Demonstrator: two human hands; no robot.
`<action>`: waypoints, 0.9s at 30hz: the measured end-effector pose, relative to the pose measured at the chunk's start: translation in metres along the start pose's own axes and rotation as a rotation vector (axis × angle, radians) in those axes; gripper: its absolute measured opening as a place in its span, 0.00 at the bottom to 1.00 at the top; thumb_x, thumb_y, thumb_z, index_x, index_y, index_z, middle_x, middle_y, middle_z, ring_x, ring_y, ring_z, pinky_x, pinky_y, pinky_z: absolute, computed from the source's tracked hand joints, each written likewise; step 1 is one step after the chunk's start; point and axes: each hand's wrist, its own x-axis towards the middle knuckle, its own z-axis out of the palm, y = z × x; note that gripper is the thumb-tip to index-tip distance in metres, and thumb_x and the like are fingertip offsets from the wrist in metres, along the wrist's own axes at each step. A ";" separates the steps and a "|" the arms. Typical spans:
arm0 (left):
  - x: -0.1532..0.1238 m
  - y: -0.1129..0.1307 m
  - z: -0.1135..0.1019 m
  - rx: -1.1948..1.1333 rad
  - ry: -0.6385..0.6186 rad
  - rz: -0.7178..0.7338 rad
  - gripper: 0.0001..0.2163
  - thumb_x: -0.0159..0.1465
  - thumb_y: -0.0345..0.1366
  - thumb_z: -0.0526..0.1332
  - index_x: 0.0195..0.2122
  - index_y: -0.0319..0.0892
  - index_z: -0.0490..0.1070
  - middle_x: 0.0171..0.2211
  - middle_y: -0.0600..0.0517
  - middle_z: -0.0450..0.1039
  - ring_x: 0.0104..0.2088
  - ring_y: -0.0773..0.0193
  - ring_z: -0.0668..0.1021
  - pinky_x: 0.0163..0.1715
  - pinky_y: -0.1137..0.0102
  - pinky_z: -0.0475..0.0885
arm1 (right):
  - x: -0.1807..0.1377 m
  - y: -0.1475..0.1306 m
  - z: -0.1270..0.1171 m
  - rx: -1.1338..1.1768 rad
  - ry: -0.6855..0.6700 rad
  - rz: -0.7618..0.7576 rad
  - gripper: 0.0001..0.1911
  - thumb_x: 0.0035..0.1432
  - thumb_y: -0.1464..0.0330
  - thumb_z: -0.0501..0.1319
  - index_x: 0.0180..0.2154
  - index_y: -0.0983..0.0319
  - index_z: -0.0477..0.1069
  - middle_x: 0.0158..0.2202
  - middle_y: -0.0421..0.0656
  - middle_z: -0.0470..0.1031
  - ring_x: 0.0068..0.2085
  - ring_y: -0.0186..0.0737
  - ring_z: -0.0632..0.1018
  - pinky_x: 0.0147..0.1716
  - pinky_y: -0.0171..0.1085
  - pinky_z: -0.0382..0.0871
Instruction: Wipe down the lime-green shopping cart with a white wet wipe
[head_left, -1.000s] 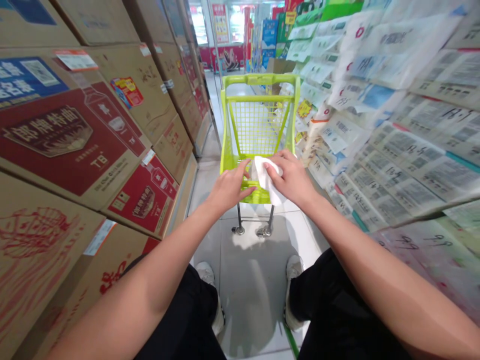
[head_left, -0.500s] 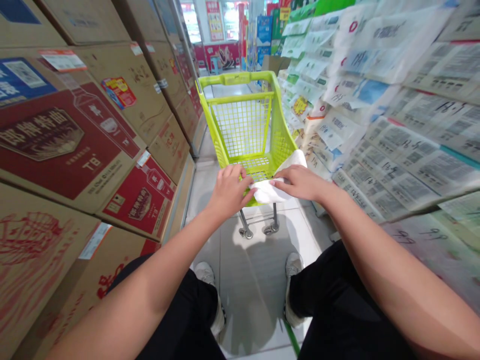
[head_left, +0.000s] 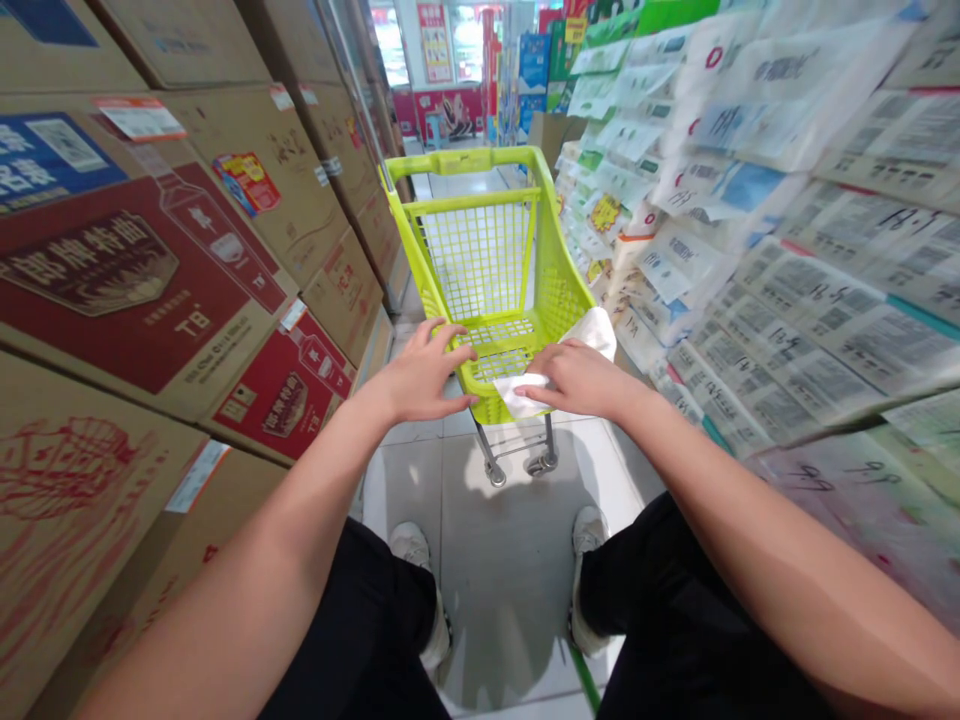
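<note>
A lime-green shopping cart [head_left: 551, 260] stands right in front of me, its near end low between my hands. My left hand [head_left: 427, 370] is at the near left corner of the basket, fingers spread along the rim and thumb apart, with no cloth in it. At the near right corner, my right hand [head_left: 574, 378] grips a white cloth [head_left: 596, 330] against the rim. One end of the cloth drapes over the cart's right side, and another part shows under my right thumb. The palm side of both hands is hidden.
Stacked cardboard boxes [head_left: 135, 260] line the left side of the aisle. On the right rise piles of white plastic-wrapped packs [head_left: 795, 310] with handwritten prices. The tiled floor [head_left: 495, 560] runs between my shoes, where a green strip [head_left: 583, 675] lies.
My left hand has come off the white cloth and moved left to the cart's near left corner, its fingers spreading. My right hand has shifted slightly left with the cloth.
</note>
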 end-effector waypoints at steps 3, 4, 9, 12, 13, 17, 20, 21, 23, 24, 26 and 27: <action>-0.002 -0.002 -0.005 0.089 0.029 0.036 0.25 0.69 0.58 0.73 0.56 0.45 0.82 0.63 0.37 0.74 0.68 0.30 0.69 0.68 0.37 0.70 | 0.003 -0.010 0.002 -0.033 -0.028 0.010 0.31 0.83 0.47 0.52 0.47 0.62 0.85 0.44 0.51 0.88 0.47 0.52 0.86 0.45 0.43 0.65; -0.002 -0.002 -0.005 0.113 0.044 0.049 0.25 0.68 0.60 0.73 0.54 0.45 0.83 0.60 0.38 0.76 0.66 0.32 0.71 0.66 0.38 0.71 | 0.004 -0.015 0.003 -0.052 -0.039 0.020 0.31 0.83 0.46 0.52 0.48 0.61 0.85 0.43 0.51 0.88 0.45 0.52 0.86 0.42 0.43 0.63; 0.000 0.006 -0.001 0.226 0.112 0.081 0.26 0.65 0.62 0.76 0.50 0.45 0.84 0.56 0.39 0.80 0.61 0.34 0.76 0.58 0.44 0.74 | 0.011 -0.041 0.013 -0.149 -0.016 0.060 0.34 0.83 0.44 0.48 0.53 0.60 0.84 0.45 0.52 0.89 0.46 0.54 0.87 0.37 0.42 0.59; 0.003 0.012 -0.001 0.250 0.122 0.083 0.24 0.65 0.61 0.77 0.48 0.46 0.83 0.56 0.40 0.80 0.59 0.34 0.76 0.53 0.46 0.74 | 0.014 -0.053 0.017 -0.156 -0.011 0.084 0.36 0.83 0.43 0.45 0.56 0.59 0.83 0.45 0.52 0.89 0.44 0.54 0.87 0.36 0.42 0.59; 0.003 0.013 -0.002 0.247 0.118 0.085 0.24 0.65 0.60 0.78 0.48 0.46 0.83 0.56 0.41 0.80 0.59 0.34 0.76 0.52 0.47 0.74 | 0.014 -0.054 0.017 -0.148 -0.015 0.090 0.36 0.83 0.43 0.45 0.58 0.59 0.83 0.45 0.51 0.89 0.44 0.54 0.87 0.36 0.42 0.58; 0.002 0.003 -0.007 0.190 0.099 0.126 0.23 0.66 0.55 0.78 0.54 0.47 0.83 0.57 0.42 0.81 0.61 0.37 0.75 0.52 0.49 0.74 | 0.011 -0.046 0.009 -0.035 -0.051 0.080 0.32 0.83 0.44 0.49 0.58 0.57 0.83 0.47 0.50 0.89 0.46 0.52 0.86 0.36 0.40 0.57; 0.001 -0.009 -0.007 0.154 0.097 0.162 0.25 0.68 0.55 0.77 0.60 0.47 0.82 0.59 0.43 0.81 0.60 0.40 0.75 0.54 0.51 0.74 | 0.003 -0.029 -0.002 0.071 -0.118 0.090 0.28 0.83 0.48 0.54 0.51 0.60 0.85 0.43 0.50 0.88 0.42 0.48 0.84 0.35 0.40 0.56; 0.001 -0.012 -0.006 0.150 0.097 0.166 0.25 0.69 0.56 0.76 0.60 0.47 0.82 0.59 0.44 0.81 0.60 0.40 0.75 0.55 0.51 0.74 | 0.000 -0.024 -0.006 0.105 -0.135 0.092 0.27 0.83 0.50 0.55 0.50 0.61 0.85 0.41 0.50 0.87 0.40 0.47 0.83 0.35 0.39 0.57; 0.001 -0.015 -0.004 0.152 0.102 0.160 0.25 0.69 0.57 0.75 0.60 0.47 0.83 0.58 0.44 0.82 0.58 0.41 0.75 0.55 0.51 0.73 | -0.006 -0.015 -0.010 0.154 -0.136 0.083 0.24 0.83 0.53 0.56 0.48 0.62 0.84 0.40 0.49 0.86 0.38 0.45 0.81 0.35 0.39 0.58; 0.002 -0.015 -0.002 0.151 0.107 0.152 0.26 0.69 0.58 0.75 0.59 0.47 0.83 0.58 0.44 0.82 0.58 0.41 0.75 0.55 0.51 0.73 | -0.008 -0.012 -0.011 0.157 -0.120 0.076 0.23 0.83 0.55 0.57 0.47 0.63 0.84 0.39 0.49 0.86 0.38 0.45 0.81 0.36 0.38 0.59; 0.004 -0.012 0.001 0.139 0.120 0.133 0.27 0.68 0.61 0.75 0.58 0.47 0.84 0.58 0.45 0.83 0.57 0.41 0.75 0.54 0.50 0.73 | -0.009 -0.015 -0.008 0.113 -0.070 0.055 0.22 0.83 0.56 0.57 0.47 0.64 0.84 0.39 0.50 0.86 0.40 0.46 0.82 0.38 0.39 0.61; 0.006 -0.009 0.002 0.128 0.127 0.120 0.27 0.67 0.61 0.75 0.58 0.48 0.84 0.57 0.45 0.83 0.57 0.41 0.75 0.54 0.50 0.72 | -0.009 -0.020 -0.005 0.072 -0.042 0.045 0.23 0.83 0.55 0.57 0.47 0.64 0.84 0.39 0.50 0.86 0.41 0.48 0.83 0.40 0.40 0.62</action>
